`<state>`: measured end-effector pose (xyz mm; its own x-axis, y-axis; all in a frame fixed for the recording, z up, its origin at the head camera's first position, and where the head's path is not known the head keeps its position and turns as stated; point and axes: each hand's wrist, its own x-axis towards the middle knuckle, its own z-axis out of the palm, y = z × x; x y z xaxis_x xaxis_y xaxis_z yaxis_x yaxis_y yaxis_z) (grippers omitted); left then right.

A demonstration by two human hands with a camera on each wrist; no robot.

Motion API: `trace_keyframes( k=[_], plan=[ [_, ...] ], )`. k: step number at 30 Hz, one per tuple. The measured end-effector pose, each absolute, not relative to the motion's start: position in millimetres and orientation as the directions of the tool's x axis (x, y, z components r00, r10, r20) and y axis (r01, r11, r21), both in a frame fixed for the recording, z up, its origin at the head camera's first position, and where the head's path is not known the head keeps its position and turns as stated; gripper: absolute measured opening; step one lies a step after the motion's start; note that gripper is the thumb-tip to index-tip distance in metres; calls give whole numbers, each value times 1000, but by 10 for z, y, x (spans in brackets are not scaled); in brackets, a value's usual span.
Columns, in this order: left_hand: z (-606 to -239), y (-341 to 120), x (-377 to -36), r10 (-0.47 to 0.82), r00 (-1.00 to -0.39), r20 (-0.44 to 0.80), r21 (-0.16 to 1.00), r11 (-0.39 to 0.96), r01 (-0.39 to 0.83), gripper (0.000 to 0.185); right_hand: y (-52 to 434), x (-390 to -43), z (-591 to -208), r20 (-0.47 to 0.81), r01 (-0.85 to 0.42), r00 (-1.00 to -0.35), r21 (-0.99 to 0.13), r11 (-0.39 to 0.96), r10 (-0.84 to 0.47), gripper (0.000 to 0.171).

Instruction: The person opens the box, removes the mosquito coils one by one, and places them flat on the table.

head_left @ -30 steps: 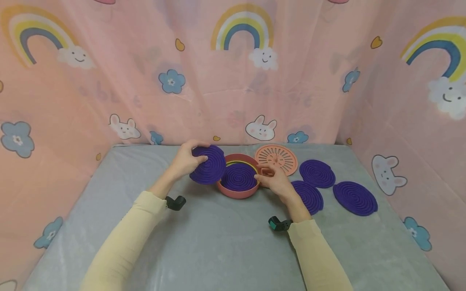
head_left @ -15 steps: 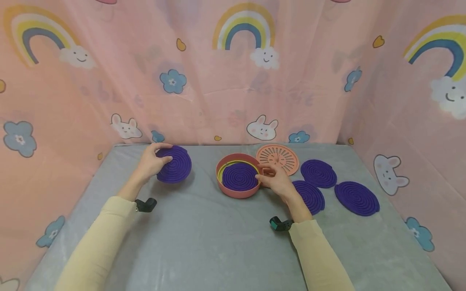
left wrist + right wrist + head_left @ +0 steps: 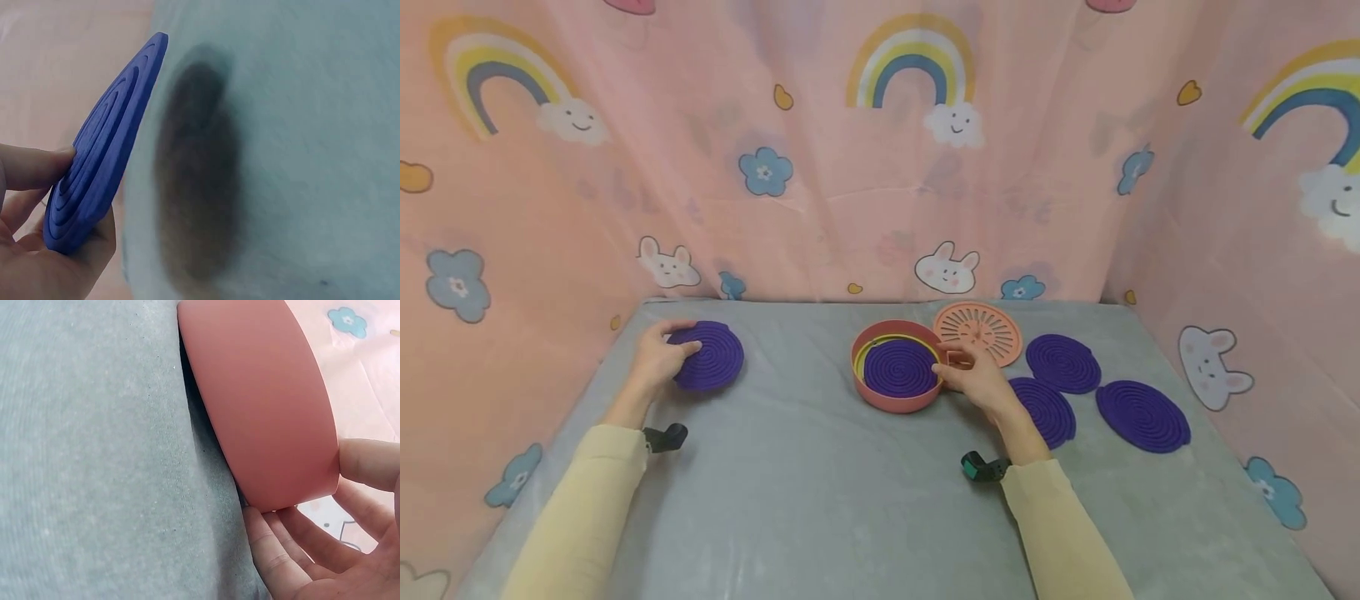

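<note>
My left hand [image 3: 658, 360] pinches a purple mosquito coil [image 3: 715, 358] by its edge, over the left part of the table. In the left wrist view this coil [image 3: 103, 150] is tilted, thumb on its ridged face, with a dark shadow on the cloth beside it. My right hand [image 3: 981, 382] holds the right side of a round pink coil holder [image 3: 895, 406]. The right wrist view has the thumb at the rim and the other fingers low on the holder's wall [image 3: 262, 406]. Another purple coil [image 3: 898, 368] lies inside the holder, within a yellow ring [image 3: 861, 357].
A slotted orange-pink lid [image 3: 1000, 340] lies behind my right hand. Further purple coils lie to the right: one [image 3: 1063, 364] near the lid, one [image 3: 1047, 412] partly behind my right wrist, and one [image 3: 1142, 417] farthest right. A printed pink curtain [image 3: 820, 233] closes off the back and sides.
My left hand has carried its coil leftward, away from above the holder's left edge, and lower toward the table. My right hand has stayed at the holder.
</note>
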<state>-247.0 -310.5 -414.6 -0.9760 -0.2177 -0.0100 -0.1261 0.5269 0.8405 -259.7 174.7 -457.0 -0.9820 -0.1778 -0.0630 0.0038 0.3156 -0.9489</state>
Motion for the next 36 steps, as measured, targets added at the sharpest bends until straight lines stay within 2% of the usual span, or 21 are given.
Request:
trace_keyframes(
  k=[8, 15, 21, 27, 33, 36],
  plan=[
    [-4350, -3215, -2503, -318, -942, -105, 864, 439, -244, 50, 1747, -2595, -4579, -72, 16, -986, -942, 336, -153, 45],
    [-4477, -3215, -2544, -342, -931, -126, 846, 452, -281, 49, 1757, -2573, -4575, -72, 13, -984, -944, 331, -165, 46],
    [-4495, -3224, -2578, -294, -954, -56, 766, 600, -230, 45, 1756, -2578, -4572, -59, 0, -983, -945, 327, -173, 48],
    [-4467, -3250, -2568, -227, -974, -2, 617, 766, -180, 43, 1737, -2569, -4567, -62, 3, -983, -945, 327, -170, 46],
    [-4402, -3206, -2548, -226, -974, 29, 513, 839, -179, 42, 1746, -2574, -4568, -61, 1, -983, -946, 324, -173, 47],
    [-4358, -3146, -2556, -208, -974, 87, 488, 862, -140, 38, 1756, -2571, -4571, -58, 0, -983, -947, 320, -171, 47]
  ],
)
